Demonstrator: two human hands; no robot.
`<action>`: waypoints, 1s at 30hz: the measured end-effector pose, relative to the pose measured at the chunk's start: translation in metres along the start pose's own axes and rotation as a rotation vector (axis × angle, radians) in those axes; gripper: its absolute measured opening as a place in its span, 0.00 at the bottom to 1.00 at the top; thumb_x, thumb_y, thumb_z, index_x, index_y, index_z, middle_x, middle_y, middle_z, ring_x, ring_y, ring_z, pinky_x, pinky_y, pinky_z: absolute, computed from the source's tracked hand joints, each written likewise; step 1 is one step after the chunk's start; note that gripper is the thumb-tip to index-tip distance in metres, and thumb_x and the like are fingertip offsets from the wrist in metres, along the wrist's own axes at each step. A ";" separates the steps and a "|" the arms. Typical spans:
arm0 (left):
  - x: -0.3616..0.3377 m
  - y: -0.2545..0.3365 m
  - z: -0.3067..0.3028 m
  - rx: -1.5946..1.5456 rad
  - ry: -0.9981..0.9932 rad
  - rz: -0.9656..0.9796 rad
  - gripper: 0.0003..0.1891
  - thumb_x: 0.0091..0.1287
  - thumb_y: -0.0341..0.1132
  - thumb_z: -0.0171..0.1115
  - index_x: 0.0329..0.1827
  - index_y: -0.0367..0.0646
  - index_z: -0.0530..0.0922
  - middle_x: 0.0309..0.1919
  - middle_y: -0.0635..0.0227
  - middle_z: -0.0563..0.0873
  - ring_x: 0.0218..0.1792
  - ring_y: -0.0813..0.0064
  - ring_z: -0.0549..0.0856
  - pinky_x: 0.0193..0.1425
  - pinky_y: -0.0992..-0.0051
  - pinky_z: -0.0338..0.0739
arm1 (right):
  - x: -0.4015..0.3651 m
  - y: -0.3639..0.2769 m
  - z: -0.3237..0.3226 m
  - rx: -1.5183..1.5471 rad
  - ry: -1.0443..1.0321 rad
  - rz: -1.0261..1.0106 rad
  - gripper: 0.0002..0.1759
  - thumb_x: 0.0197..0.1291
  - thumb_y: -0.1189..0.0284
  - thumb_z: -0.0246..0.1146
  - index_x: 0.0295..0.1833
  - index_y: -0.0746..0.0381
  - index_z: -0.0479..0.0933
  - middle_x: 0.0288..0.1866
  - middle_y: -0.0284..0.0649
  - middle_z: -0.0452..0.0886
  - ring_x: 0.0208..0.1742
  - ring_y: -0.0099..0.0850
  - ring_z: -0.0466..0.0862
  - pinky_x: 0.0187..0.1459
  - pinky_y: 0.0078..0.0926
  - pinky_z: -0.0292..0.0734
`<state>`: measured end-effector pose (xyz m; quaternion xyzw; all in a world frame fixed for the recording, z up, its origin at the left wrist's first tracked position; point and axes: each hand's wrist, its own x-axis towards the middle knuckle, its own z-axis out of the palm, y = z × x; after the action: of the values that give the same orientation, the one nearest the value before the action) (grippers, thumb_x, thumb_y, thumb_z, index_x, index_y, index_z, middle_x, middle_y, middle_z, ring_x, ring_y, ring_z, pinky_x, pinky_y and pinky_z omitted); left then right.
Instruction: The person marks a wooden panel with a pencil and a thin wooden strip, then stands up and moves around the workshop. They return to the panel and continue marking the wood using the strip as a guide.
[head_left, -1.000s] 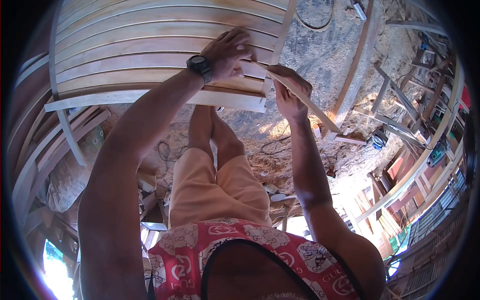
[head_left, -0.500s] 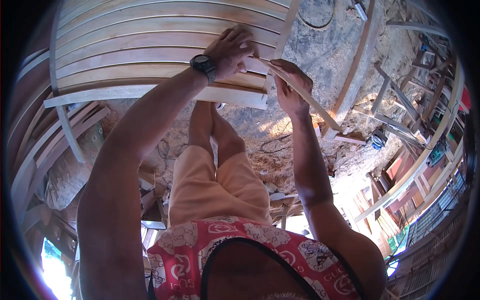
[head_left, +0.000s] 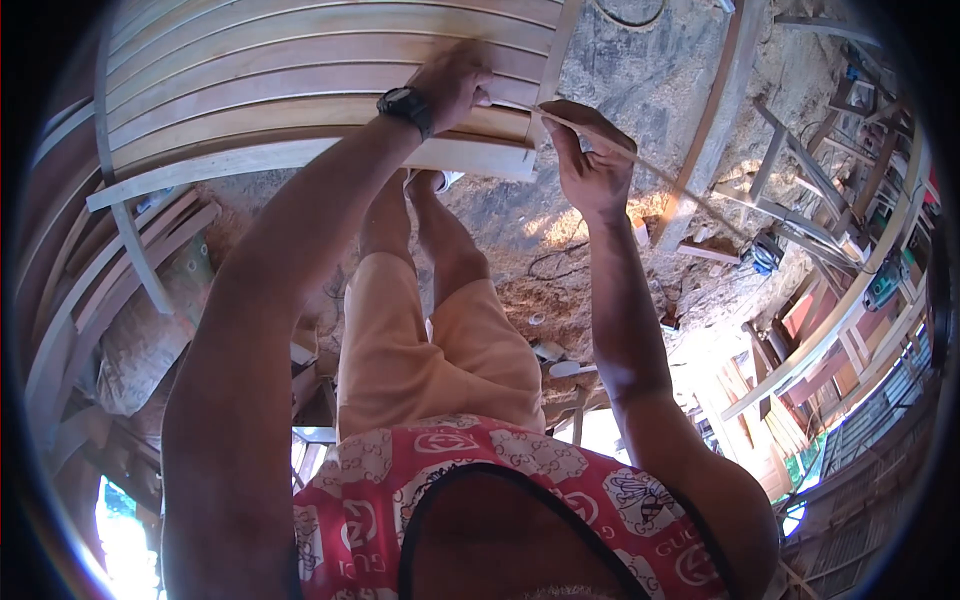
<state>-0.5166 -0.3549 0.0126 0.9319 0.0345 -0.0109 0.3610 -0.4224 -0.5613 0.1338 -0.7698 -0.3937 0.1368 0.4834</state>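
Note:
A slatted wooden panel (head_left: 250, 75) fills the upper left, with a pale rail (head_left: 230, 160) along its near edge. My left hand (head_left: 455, 88), slightly blurred, is closed over the slats near the panel's right end, a dark watch on its wrist. It seems to be at the end of a thin wooden strip (head_left: 680, 186); what its fingers grip is too small to make out. My right hand (head_left: 592, 160) is closed on that strip just beyond the panel's right edge. From there the strip slants down to the right.
A long board (head_left: 705, 130) stands on edge right of the panel. Wooden frames (head_left: 800, 170) and a green tool (head_left: 884, 284) lie at the far right. Stacked timber (head_left: 150, 240) is at the left. My legs are below the panel.
My left hand has shifted slightly left and up along the slats. The strip's far end has swung outward to the right, and my right hand has turned with it.

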 end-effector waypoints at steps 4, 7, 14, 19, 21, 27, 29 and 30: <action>-0.002 0.001 0.000 0.015 -0.007 -0.018 0.11 0.61 0.37 0.77 0.43 0.45 0.87 0.43 0.62 0.87 0.54 0.55 0.84 0.60 0.55 0.81 | -0.013 0.001 0.005 -0.103 -0.038 -0.066 0.09 0.65 0.86 0.70 0.49 0.65 0.84 0.46 0.45 0.92 0.44 0.34 0.92 0.44 0.30 0.88; -0.002 0.000 -0.001 0.008 -0.003 0.000 0.10 0.62 0.38 0.76 0.42 0.46 0.86 0.44 0.62 0.87 0.54 0.55 0.84 0.60 0.55 0.81 | -0.021 0.016 0.014 -0.024 0.014 -0.067 0.13 0.66 0.85 0.70 0.52 0.60 0.81 0.47 0.46 0.92 0.46 0.35 0.93 0.45 0.31 0.90; -0.006 -0.003 0.002 -0.027 0.109 0.108 0.06 0.65 0.34 0.72 0.39 0.43 0.84 0.38 0.61 0.86 0.51 0.53 0.83 0.57 0.54 0.80 | -0.033 0.016 0.020 -0.043 0.046 -0.077 0.13 0.68 0.84 0.69 0.54 0.59 0.82 0.49 0.46 0.92 0.48 0.35 0.92 0.49 0.30 0.89; -0.007 -0.002 0.000 0.103 0.061 0.174 0.15 0.64 0.40 0.75 0.45 0.39 0.83 0.43 0.59 0.85 0.55 0.54 0.82 0.61 0.55 0.79 | -0.041 0.025 0.025 0.024 0.081 -0.030 0.15 0.70 0.82 0.66 0.58 0.56 0.83 0.51 0.48 0.91 0.54 0.38 0.92 0.55 0.32 0.89; -0.010 0.004 -0.007 0.151 0.002 0.169 0.22 0.62 0.44 0.77 0.51 0.40 0.81 0.47 0.59 0.83 0.57 0.56 0.81 0.63 0.57 0.80 | -0.037 0.034 0.038 0.175 0.173 -0.100 0.13 0.67 0.83 0.66 0.54 0.59 0.84 0.48 0.45 0.91 0.48 0.35 0.92 0.49 0.28 0.89; -0.014 0.000 -0.005 0.249 -0.032 0.238 0.37 0.55 0.54 0.83 0.60 0.41 0.76 0.54 0.60 0.78 0.61 0.59 0.79 0.65 0.60 0.81 | -0.047 0.035 0.029 -0.054 0.138 -0.119 0.09 0.66 0.84 0.65 0.49 0.62 0.84 0.45 0.41 0.91 0.40 0.37 0.92 0.42 0.27 0.89; -0.014 -0.001 -0.004 0.242 -0.021 0.248 0.37 0.56 0.54 0.83 0.60 0.41 0.76 0.54 0.60 0.78 0.60 0.59 0.79 0.64 0.60 0.82 | -0.050 0.034 0.027 0.032 0.060 0.005 0.14 0.71 0.85 0.64 0.58 0.63 0.83 0.53 0.45 0.91 0.56 0.32 0.90 0.59 0.28 0.87; -0.015 -0.001 -0.004 0.242 -0.023 0.255 0.36 0.56 0.53 0.82 0.60 0.41 0.76 0.54 0.60 0.78 0.60 0.59 0.79 0.64 0.60 0.82 | -0.052 0.034 0.028 0.032 0.063 0.006 0.14 0.71 0.85 0.64 0.58 0.63 0.83 0.53 0.45 0.91 0.56 0.32 0.90 0.59 0.28 0.87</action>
<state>-0.5316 -0.3519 0.0152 0.9652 -0.0897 0.0201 0.2449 -0.4568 -0.5899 0.0821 -0.7670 -0.3736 0.1203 0.5076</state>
